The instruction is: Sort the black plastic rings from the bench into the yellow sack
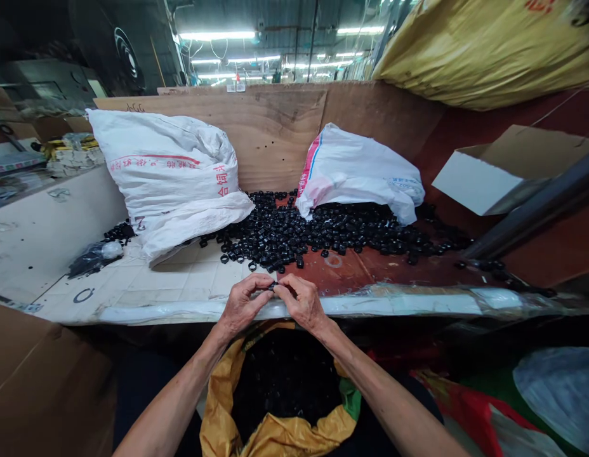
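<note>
Between the fingertips of both hands is a small black ring-shaped part [272,286], mostly hidden by the fingers. My left hand [245,301] pinches it from the left with thumb and forefinger. From the other side, my right hand [301,301] pinches the same part. Both hands hover over the front edge of the workbench [180,310]. Just beyond the fingers lies a heap of loose black ring parts [275,235]. Below the hands, an open yellow sack [221,406] holds many dark pieces.
A white woven sack [171,165] leans at the back left, and another white sack [361,168] lies on the heap at right. A white cardboard box [489,178] and a slanted metal bar [532,209] are on the right. A plastic bag [92,257] lies left.
</note>
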### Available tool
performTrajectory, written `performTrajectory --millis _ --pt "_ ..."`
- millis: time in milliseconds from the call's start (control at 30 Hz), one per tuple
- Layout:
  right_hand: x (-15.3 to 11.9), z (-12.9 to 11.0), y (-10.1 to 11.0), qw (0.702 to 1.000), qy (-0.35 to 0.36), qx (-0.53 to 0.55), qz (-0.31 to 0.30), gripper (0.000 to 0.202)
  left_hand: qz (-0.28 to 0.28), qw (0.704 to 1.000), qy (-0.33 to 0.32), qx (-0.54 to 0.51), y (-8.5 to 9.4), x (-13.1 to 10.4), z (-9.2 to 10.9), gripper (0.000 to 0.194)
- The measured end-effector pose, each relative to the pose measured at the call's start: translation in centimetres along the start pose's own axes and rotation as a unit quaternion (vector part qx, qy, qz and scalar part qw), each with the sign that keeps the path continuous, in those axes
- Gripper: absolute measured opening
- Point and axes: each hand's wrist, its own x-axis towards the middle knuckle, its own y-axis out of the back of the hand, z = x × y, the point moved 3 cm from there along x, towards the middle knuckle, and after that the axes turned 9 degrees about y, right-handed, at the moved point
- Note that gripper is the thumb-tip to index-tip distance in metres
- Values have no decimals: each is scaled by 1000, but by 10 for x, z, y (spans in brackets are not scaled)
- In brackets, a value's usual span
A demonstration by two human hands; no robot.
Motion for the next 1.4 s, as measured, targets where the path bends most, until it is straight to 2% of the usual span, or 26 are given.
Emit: performTrajectory --millis 133,233,333,433,467,533,600,633,667,700,767,800,900,1000,1133,1233,1400 --pt "-13 -14 1 998 11 56 7 14 27 995 70 -70 -5 -20 -1 15" --pt "-23 -28 -1 996 15 82 18 13 44 992 89 -80 -8 -35 -1 15" --pt "-34 -34 -8 983 -108 146 14 11 50 997 51 -21 -12 -50 1 13" --pt "-46 -38 -13 945 -235 225 14 12 60 996 -41 46 -13 -63 7 22" --pt "-49 -39 -12 936 -260 235 13 12 54 994 -71 65 -13 -66 10 26" --pt "-50 -39 -7 933 -279 226 -23 12 -4 990 -104 96 -9 -65 16 29" --pt "-42 -33 3 951 -252 162 -73 16 -79 986 -75 125 -1 -54 18 22" --pt "-34 -27 9 965 -222 110 -87 18 -93 985 -40 141 6 -44 16 16" --pt "-24 -20 15 978 -189 44 -76 18 -71 984 6 162 14 -32 13 14" --pt "-13 -12 20 985 -159 -23 -56 13 -20 980 55 188 22 -19 7 16" --pt "8 6 21 982 -133 -126 -39 6 91 952 131 261 36 8 -6 18" --pt "17 15 17 978 -131 -157 -51 10 113 934 148 304 38 20 -14 21" --pt "30 32 -2 965 -127 -211 -85 16 132 904 132 385 34 44 -30 23" --pt "29 36 -14 962 -110 -234 -84 12 121 903 99 401 28 47 -36 14" --pt "25 30 -14 978 -36 -188 -79 12 84 935 82 335 20 38 -34 16" --pt "23 24 -9 993 9 -94 -63 15 70 965 65 246 12 31 -31 22" --pt "22 22 -1 999 -4 33 -11 12 80 984 -1 159 3 22 -27 24"
